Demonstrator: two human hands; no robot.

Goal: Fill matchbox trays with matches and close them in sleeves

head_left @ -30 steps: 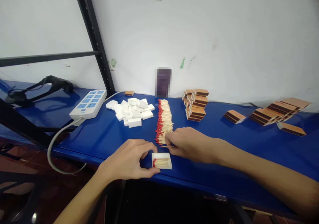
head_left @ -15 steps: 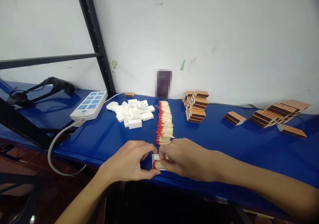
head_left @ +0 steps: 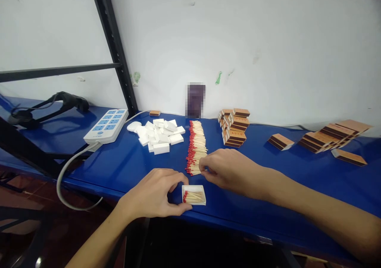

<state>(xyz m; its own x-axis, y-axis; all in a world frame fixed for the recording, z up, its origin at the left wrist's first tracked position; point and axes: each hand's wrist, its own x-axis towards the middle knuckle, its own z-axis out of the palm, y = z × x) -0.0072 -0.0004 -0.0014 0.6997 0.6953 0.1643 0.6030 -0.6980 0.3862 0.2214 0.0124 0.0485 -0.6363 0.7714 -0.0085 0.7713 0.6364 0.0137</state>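
Note:
A small white matchbox tray (head_left: 203, 196) lies at the front edge of the blue table, with several red-headed matches (head_left: 193, 197) inside, heads to the left. My left hand (head_left: 159, 192) grips the tray's left end between thumb and fingers. Just behind it, a long row of loose matches (head_left: 198, 145) runs back toward the wall, red heads on the left. My right hand (head_left: 228, 170) pinches at the stick ends of the row's near end; how many matches sit between the fingertips is hidden.
White empty trays (head_left: 160, 137) are heaped left of the row. Stacked brown matchbox sleeves (head_left: 235, 127) stand right of it, with more boxes (head_left: 330, 135) farther right. A power strip (head_left: 107, 125) and its cable lie left, beside a black shelf post (head_left: 116, 49).
My right hand has left the tray and moved back and to the right, onto the near end of the match row. My left hand stays on the tray.

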